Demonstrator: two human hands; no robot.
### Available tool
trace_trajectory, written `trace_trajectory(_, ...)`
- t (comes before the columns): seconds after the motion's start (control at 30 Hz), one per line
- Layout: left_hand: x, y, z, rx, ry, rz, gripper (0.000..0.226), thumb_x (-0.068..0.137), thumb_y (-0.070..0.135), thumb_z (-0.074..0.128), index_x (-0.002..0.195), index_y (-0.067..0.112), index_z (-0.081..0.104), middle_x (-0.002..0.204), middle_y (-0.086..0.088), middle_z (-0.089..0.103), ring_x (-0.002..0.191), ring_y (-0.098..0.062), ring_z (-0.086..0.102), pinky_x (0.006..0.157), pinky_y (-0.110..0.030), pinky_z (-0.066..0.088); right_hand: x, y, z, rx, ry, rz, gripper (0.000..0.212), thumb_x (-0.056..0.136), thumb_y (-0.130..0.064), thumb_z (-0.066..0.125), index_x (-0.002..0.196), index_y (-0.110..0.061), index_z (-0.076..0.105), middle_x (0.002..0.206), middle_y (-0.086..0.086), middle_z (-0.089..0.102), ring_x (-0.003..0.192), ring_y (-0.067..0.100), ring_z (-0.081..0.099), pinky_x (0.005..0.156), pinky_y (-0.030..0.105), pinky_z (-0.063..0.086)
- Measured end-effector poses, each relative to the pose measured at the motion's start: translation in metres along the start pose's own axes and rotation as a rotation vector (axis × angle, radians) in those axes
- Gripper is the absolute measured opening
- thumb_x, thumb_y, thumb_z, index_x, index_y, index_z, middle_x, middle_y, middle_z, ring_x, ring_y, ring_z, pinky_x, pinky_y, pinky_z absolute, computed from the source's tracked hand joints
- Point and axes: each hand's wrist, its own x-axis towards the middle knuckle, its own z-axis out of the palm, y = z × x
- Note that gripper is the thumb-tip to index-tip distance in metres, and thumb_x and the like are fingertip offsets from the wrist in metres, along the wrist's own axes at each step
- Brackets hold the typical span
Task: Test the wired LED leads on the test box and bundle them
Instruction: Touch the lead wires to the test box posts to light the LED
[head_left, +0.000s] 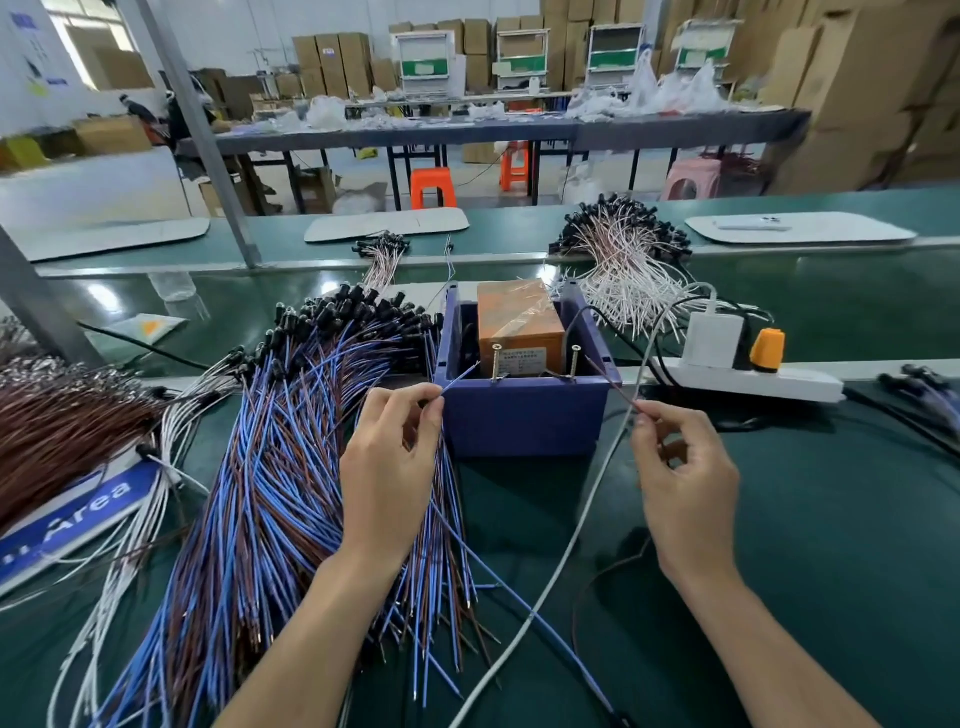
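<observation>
Pinching the blue wire (460, 376) between thumb and forefinger, the left hand (389, 467) aims the wire's bare tip toward 1 o'clock, at the left screw (496, 359); the tip stands just short of it. The right hand (685, 483) pinches the brown wire (613, 384) the same way and points it toward 11 o'clock, at the right screw (575, 358); we cannot tell whether that tip touches. Both screws stand on the near wall of the test box (524, 421), at 12 o'clock between the hands, with an orange block (519, 322) inside. The left wrist rests on the pile of blue and brown leads (270, 467), which spreads toward 9 o'clock. We judge these faults likely: a tip sliding off its screw gives a false reject; wires on the wrong screws give a dark LED; a finger set too near a bare tip may meet a live contact. The white cable (571, 545) crosses at 6 o'clock of the box toward the power strip (753, 382) at 2 o'clock, and may snag the right wrist.
</observation>
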Motion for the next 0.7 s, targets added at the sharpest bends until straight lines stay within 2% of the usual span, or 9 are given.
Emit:
trace_trajectory(0.1,-0.0004,0.0005,-0.0003,0.003,-0.002,0.017,0.022,0.101,0.032,0.056,0.113,0.021,0.070,0.095,0.011,0.054,0.079,-0.003,0.057,0.066,-0.012,0.044,-0.0003,0.0007,-0.0006,-0.010,-0.008,-0.009,0.013,0.097,-0.022,0.063,0.103,-0.033,0.068,0.086,-0.007,0.063,0.071,0.008,0.056,0.061,0.011,0.043)
trace_trajectory(0.23,0.0000,0.0005,-0.0006,0.007,0.005,0.033,0.024,0.100,0.032,0.056,0.114,0.019,0.071,0.093,0.009,0.054,0.075,-0.004,0.055,0.063,-0.011,0.043,-0.0006,0.0009,-0.0005,0.000,-0.003,-0.007,0.013,0.091,-0.038,0.058,0.100,-0.037,0.067,0.083,-0.012,0.061,0.071,0.009,0.056,0.061,0.010,0.042)
trace_trajectory(0.33,0.0010,0.0013,-0.0004,0.008,0.007,0.042,0.021,0.100,0.028,0.058,0.114,0.019,0.071,0.092,0.010,0.053,0.075,-0.003,0.055,0.063,-0.010,0.041,-0.0002,0.0028,0.0002,0.005,-0.001,-0.021,0.013,0.089,-0.040,0.057,0.099,-0.039,0.066,0.082,-0.014,0.060,0.071,0.010,0.056,0.061,0.010,0.042)
trace_trajectory(0.57,0.0020,0.0040,-0.0018,0.001,0.005,0.048,0.020,0.100,0.028,0.061,0.113,0.018,0.073,0.092,0.006,0.055,0.071,-0.008,0.054,0.061,-0.027,0.048,-0.0002,0.0047,0.0016,0.006,-0.003,-0.050,0.016,0.089,-0.040,0.056,0.100,-0.032,0.066,0.081,-0.013,0.060,0.067,0.012,0.055,0.059,0.012,0.043)
trace_trajectory(0.7,0.0015,0.0047,-0.0022,0.007,0.008,0.064,0.019,0.101,0.027,0.061,0.113,0.018,0.073,0.092,0.006,0.055,0.071,-0.008,0.054,0.060,-0.030,0.048,-0.0005,0.0046,0.0015,-0.005,-0.002,-0.055,0.016,0.089,-0.041,0.056,0.099,-0.034,0.066,0.080,-0.013,0.061,0.067,0.012,0.055,0.059,0.014,0.043)
